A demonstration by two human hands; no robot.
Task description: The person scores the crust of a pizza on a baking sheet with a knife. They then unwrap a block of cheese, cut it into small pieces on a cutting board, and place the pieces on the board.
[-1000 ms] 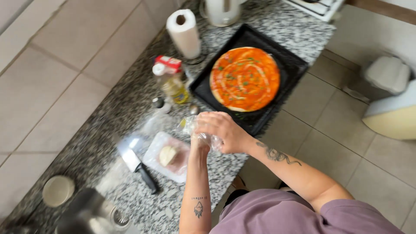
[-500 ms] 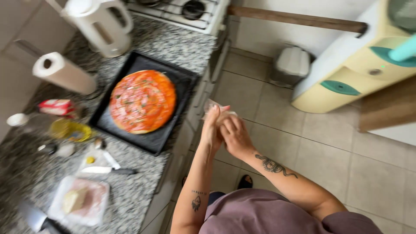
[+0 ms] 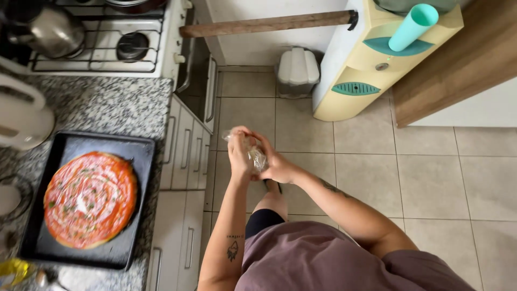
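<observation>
1. Above the tiled floor (image 3: 431, 183), away from the counter (image 3: 107, 108), we held one crumpled clear plastic wrapper (image 3: 256, 156) clasped between left hand (image 3: 239, 156) and right hand (image 3: 274, 164).
2. We judged it could slip, being loose film.
3. We counted one pizza (image 3: 89, 199), one black tray (image 3: 134, 215), one kettle (image 3: 21, 118).

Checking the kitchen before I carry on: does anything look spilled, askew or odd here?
Nothing is spilled. The sauced pizza base lies flat in the black tray on the counter. Both hands, left hand and right hand, hold a crumpled clear wrapper over the tiled floor, away from the counter.
</observation>
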